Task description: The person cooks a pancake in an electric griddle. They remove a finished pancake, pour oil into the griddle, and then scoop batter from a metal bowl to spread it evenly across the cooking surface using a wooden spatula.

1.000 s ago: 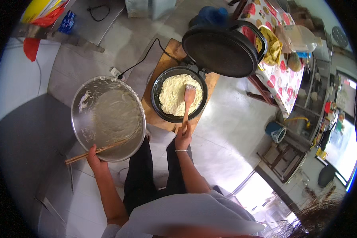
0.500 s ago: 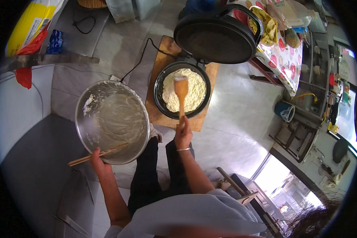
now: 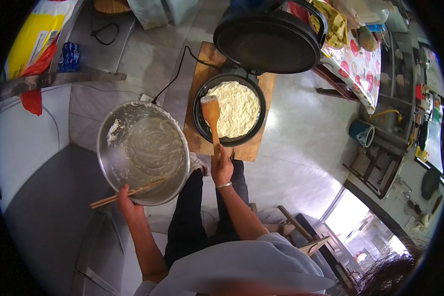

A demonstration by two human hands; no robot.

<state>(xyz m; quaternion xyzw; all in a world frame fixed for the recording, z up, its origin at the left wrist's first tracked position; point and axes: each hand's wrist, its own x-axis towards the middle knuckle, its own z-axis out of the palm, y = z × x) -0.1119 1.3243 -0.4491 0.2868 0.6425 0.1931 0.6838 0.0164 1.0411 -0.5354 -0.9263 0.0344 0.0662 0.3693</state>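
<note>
My left hand (image 3: 129, 206) is closed on the near rim of a large metal mixing bowl (image 3: 142, 143), pinning a pair of chopsticks (image 3: 107, 201) across it. Smears of pale batter coat the bowl's inside. In my right hand (image 3: 222, 170) is the handle of a wooden spatula (image 3: 211, 114), its blade tip whitened with batter. The blade hovers over or touches the left edge of the batter (image 3: 236, 109); which, I cannot tell. That pale, lumpy layer lies spread in the round black pan of an electric griddle (image 3: 258, 127), whose lid (image 3: 269, 44) stands raised behind.
A wooden board (image 3: 195, 143) lies beneath the griddle. The black power cord (image 3: 171, 79) runs left to a white socket block behind the bowl. At back right stands a table (image 3: 357, 74) with a patterned cloth, and a blue bucket (image 3: 361, 133) sits farther right.
The spatula has moved left, from over the middle of the batter to its left edge. My left hand still holds the bowl and chopsticks. The whole view has shifted slightly.
</note>
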